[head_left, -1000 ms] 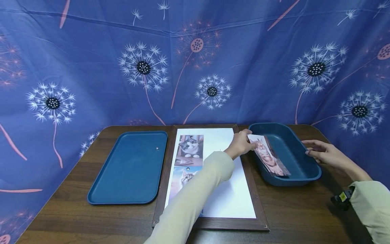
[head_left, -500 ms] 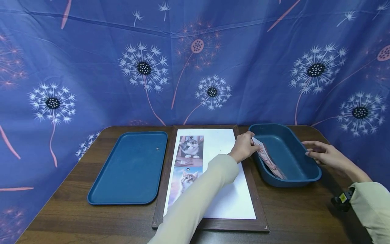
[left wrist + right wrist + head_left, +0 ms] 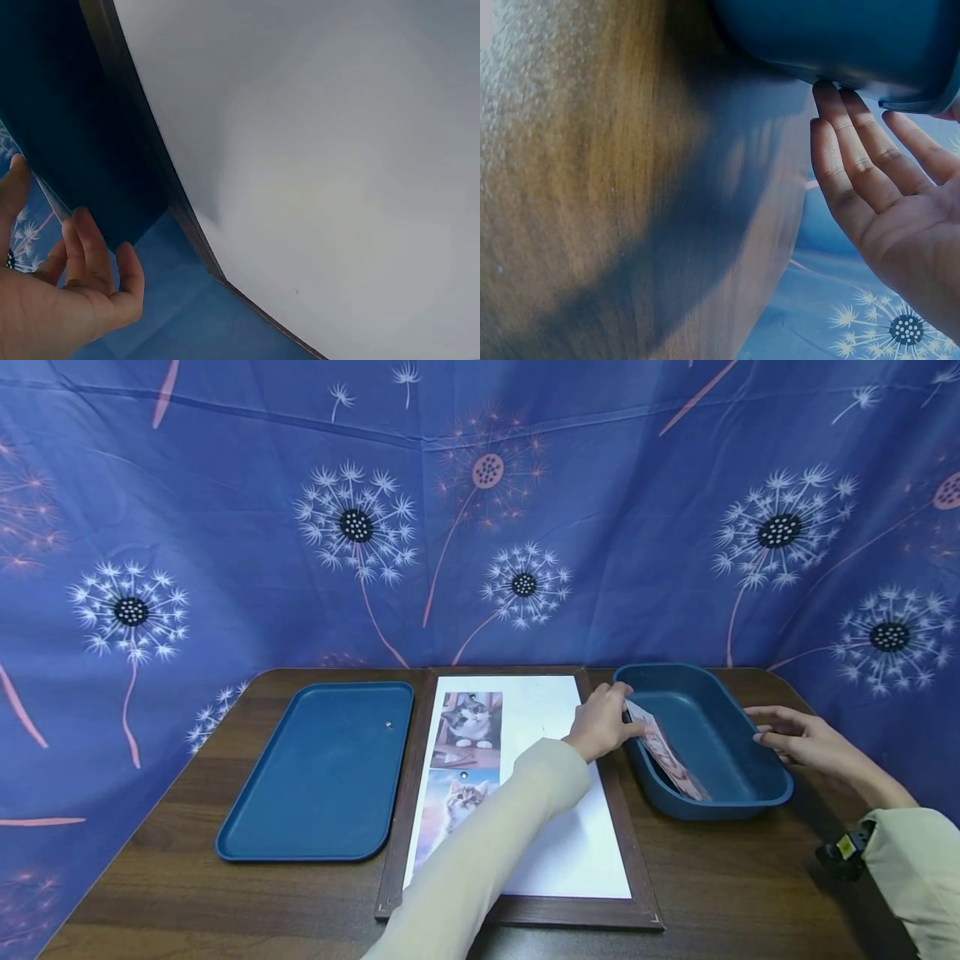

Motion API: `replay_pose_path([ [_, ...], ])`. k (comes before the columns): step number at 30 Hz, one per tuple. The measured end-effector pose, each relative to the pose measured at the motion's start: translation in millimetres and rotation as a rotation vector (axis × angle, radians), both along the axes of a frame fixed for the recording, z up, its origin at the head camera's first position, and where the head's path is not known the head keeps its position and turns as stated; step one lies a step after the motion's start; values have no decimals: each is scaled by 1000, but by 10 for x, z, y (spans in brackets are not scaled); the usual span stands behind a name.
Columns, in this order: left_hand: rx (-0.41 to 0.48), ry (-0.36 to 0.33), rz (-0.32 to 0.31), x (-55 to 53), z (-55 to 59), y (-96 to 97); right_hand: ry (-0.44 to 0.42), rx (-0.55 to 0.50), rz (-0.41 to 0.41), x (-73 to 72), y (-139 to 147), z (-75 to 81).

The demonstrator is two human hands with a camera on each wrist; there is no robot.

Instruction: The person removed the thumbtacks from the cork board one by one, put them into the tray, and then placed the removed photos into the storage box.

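In the head view my left hand (image 3: pixel 603 722) reaches over the left rim of a deep blue plastic basin (image 3: pixel 697 727) and pinches the top end of a cat photo (image 3: pixel 667 752). The photo tilts along the basin's inner left wall; whether others lie behind it I cannot tell. In the left wrist view, the left hand (image 3: pixel 82 292) curls at the basin's edge, with a pale strip of photo behind the fingers. My right hand (image 3: pixel 806 739) holds the basin's right rim; the right wrist view shows its fingertips (image 3: pixel 826 94) against the outer wall.
Between the hands' side and a flat blue tray (image 3: pixel 315 777) lies a brown-framed whiteboard (image 3: pixel 566 852). Two cat photos, a grey-and-white one (image 3: pixel 468 731) and a kitten (image 3: pixel 457 810), are on it under small round magnets. One small magnet (image 3: pixel 388 724) lies on the tray.
My left hand has moved slightly right and turned the photo, so its picture side, earlier broad, now shows as a narrow strip lower in the basin. The right hand has kept its place.
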State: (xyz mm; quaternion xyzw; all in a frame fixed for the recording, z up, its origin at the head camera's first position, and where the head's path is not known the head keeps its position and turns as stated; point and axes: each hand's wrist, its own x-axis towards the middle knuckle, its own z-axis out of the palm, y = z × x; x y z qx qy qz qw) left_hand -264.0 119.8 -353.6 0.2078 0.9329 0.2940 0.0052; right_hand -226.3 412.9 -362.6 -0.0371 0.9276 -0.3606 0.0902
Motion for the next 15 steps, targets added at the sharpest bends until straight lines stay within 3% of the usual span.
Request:
replay_pose_path([
  [10,-65,44,-38,24,-5,25,18,-1,-8,-8,3,-5],
  [15,-71,89,-104,29,4,15,5,-2,1,-7,5,0],
])
